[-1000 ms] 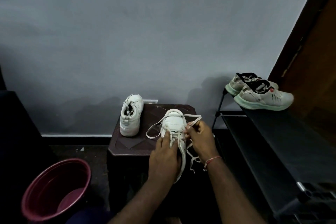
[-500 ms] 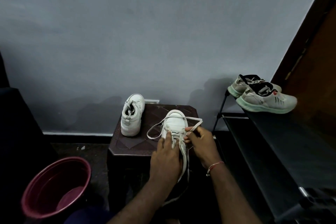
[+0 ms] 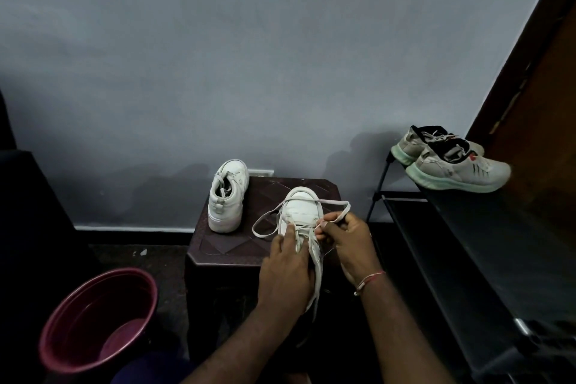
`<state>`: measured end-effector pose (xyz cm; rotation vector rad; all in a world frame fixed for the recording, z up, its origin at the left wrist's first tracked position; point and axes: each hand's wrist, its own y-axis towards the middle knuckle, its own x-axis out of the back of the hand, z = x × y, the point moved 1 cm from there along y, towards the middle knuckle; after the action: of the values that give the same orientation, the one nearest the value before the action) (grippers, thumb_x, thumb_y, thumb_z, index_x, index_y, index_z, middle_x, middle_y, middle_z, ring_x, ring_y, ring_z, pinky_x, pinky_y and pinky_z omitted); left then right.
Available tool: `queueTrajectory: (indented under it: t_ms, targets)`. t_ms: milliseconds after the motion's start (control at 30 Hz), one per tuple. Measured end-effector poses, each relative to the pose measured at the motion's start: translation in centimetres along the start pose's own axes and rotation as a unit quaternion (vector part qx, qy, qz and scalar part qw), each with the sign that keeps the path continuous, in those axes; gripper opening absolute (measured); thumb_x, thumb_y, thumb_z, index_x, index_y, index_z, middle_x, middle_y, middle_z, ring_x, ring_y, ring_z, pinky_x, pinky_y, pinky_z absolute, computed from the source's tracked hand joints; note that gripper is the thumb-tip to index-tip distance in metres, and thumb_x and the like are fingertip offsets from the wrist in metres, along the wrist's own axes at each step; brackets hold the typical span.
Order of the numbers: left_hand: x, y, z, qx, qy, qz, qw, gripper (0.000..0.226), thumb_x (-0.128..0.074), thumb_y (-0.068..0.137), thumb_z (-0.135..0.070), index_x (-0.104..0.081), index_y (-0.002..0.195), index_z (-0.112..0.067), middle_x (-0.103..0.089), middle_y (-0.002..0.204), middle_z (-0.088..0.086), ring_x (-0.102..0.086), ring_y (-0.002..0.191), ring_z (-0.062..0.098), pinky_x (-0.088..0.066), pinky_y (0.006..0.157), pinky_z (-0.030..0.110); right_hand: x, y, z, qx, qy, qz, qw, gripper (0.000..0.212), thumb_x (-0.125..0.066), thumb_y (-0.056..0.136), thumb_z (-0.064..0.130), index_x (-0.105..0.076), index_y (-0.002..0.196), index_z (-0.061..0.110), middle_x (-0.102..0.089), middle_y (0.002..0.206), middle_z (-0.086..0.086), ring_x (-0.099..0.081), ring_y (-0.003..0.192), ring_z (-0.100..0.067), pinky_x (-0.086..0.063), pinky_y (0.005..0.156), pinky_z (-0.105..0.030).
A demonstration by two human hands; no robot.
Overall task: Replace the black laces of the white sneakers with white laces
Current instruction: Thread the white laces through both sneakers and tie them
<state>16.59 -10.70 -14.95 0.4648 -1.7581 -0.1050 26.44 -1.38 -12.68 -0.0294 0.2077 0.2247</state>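
The near sneaker (image 3: pixel 300 212) lies at the front right part of the dark brown tabletop (image 3: pixel 230 243), toe pointing away towards the wall and heel hanging over the near edge. A white lace (image 3: pixel 335 203) is threaded across its lowest eyelets. One length loops out onto the tabletop to the left of the toe, and the other crosses the toe cap and bends back on the right. The left hand (image 3: pixel 286 268) lies over the middle of the near sneaker, its fingers curled down the shoe's left side and holding it, with the forefinger stretched forward onto the eyelet row. The right hand (image 3: pixel 346 238) is just beside the shoe on its right, thumb and fingertips pinching the white lace close to an eyelet; a thin thread band (image 3: pixel 369 282) circles that wrist. The second sneaker (image 3: pixel 227 196) stands at the back left of the tabletop, well apart from the first, heel towards the camera, and whether it is laced cannot be told. A maroon bucket (image 3: pixel 96 318) sits on the floor to the left of the tabletop. To the right stands a black shoe rack (image 3: pixel 467 243), and on its top shelf rests a pair of grey sneakers with green soles (image 3: pixel 452 165), side by side. A grey wall (image 3: pixel 249 56) fills the background, with a brown door (image 3: pixel 548 97) at the right edge.
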Motion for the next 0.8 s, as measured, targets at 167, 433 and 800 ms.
queueTrajectory:
  t_ms: [167,433,800]
  targets:
    - [0.2,0.0,-0.1,0.004,0.009,0.005,1.000,0.044,-0.040,0.073,-0.036,-0.068,0.105,-0.022,-0.059,0.130,0.013,-0.063,0.100,0.032,-0.055,0.052,0.038,-0.1,0.1,-0.3,-0.015,0.019,0.002,1.000,0.014,-0.059,0.085,-0.014,-0.055,0.083,0.000,-0.068,0.081,-0.021,-0.063,0.058,-0.018,-0.056,0.061,-0.024]
    - [0.4,-0.1,-0.1,0.000,0.009,0.007,1.000,0.039,-0.049,0.073,-0.033,-0.066,0.106,-0.021,-0.059,0.130,0.015,-0.063,0.100,0.033,-0.055,0.052,0.039,-0.1,0.2,-0.4,0.089,-0.224,-0.042,0.970,0.023,-0.063,0.081,-0.002,-0.048,0.079,0.014,-0.065,0.081,-0.017,-0.060,0.068,-0.019,-0.052,0.066,-0.037]
    - [0.0,0.0,0.0,-0.006,0.015,0.024,1.000,0.042,-0.051,0.076,-0.028,-0.067,0.112,-0.015,-0.060,0.129,0.016,-0.064,0.098,0.034,-0.056,0.053,0.038,-2.1,0.4,1.3,0.207,-0.508,0.070,0.833,0.032,-0.055,0.073,0.007,-0.033,0.081,0.028,-0.056,0.076,0.000,-0.057,0.074,-0.029,-0.046,0.065,-0.037]
